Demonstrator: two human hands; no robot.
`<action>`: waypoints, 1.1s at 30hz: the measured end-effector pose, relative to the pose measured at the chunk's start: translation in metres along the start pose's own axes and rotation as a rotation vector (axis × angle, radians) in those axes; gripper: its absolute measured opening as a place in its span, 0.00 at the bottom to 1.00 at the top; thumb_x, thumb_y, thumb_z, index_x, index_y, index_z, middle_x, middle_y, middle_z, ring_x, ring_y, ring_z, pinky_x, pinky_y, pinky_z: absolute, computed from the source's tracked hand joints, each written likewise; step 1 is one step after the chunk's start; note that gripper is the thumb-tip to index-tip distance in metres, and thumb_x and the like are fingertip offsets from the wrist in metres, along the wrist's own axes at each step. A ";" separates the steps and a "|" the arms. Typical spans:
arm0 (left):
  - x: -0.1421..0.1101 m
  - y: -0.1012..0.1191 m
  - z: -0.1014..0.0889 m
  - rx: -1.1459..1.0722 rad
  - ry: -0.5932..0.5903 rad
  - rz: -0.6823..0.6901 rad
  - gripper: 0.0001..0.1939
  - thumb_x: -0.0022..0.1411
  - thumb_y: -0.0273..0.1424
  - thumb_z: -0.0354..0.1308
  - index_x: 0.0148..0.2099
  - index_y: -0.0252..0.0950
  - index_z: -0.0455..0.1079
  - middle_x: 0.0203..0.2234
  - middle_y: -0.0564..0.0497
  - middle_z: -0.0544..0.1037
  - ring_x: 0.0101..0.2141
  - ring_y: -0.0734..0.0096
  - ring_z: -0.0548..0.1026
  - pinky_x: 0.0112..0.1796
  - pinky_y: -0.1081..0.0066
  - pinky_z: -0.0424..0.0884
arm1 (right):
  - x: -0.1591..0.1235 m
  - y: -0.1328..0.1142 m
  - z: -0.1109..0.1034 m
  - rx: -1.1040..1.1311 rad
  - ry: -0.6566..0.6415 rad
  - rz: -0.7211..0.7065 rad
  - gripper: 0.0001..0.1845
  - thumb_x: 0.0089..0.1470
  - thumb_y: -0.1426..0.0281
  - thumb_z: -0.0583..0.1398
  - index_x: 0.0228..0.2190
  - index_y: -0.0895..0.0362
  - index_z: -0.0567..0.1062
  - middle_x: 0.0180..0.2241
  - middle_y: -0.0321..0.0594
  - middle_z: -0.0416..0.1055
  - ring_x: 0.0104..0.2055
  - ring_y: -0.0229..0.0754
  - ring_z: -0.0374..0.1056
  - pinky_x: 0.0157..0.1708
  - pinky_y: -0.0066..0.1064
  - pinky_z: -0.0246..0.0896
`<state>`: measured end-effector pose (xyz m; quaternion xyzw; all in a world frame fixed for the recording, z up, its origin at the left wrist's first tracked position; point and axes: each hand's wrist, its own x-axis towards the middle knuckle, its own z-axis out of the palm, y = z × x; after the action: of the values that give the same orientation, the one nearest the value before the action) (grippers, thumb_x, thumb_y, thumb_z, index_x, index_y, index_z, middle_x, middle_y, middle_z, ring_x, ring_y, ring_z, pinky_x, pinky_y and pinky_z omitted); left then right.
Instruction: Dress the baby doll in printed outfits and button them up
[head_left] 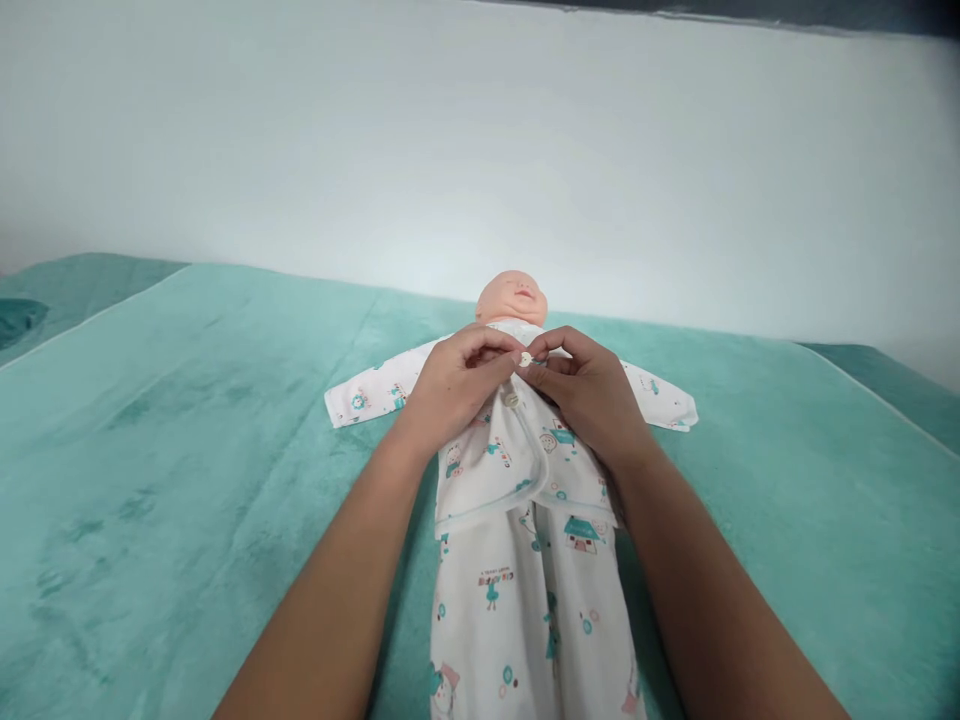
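A baby doll (513,298) lies on its back, its head away from me, dressed in a white printed baby shirt (491,465) and matching pants (491,610). Over the doll's chest, my left hand (469,378) and my right hand (589,388) meet at the shirt's front opening. A small pale button (526,358) shows between my fingertips. Both hands are closed, thumbs and forefingers pinching the shirt's edges at that button. Just below it another button (511,399) sits on the front. My hands hide part of the chest and the upper sleeves.
A teal plush cover (187,480) spreads under the doll and out to both sides. Behind it rises a plain white wall (337,140). The shirt's sleeves (367,395) stretch out left and right on the cover.
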<state>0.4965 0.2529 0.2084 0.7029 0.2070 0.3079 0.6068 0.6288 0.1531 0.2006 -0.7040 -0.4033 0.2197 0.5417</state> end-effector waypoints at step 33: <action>-0.006 0.015 -0.028 0.199 -0.313 -0.126 0.09 0.57 0.38 0.65 0.35 0.37 0.75 0.25 0.53 0.74 0.27 0.72 0.71 0.30 0.72 0.65 | -0.014 -0.018 -0.008 -0.310 -0.034 -0.079 0.08 0.52 0.63 0.62 0.32 0.51 0.69 0.24 0.32 0.67 0.21 0.34 0.57 0.20 0.28 0.49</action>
<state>0.4715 0.2668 0.2243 0.7845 0.1830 0.1343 0.5770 0.6209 0.1389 0.2186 -0.7590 -0.4686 0.1453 0.4281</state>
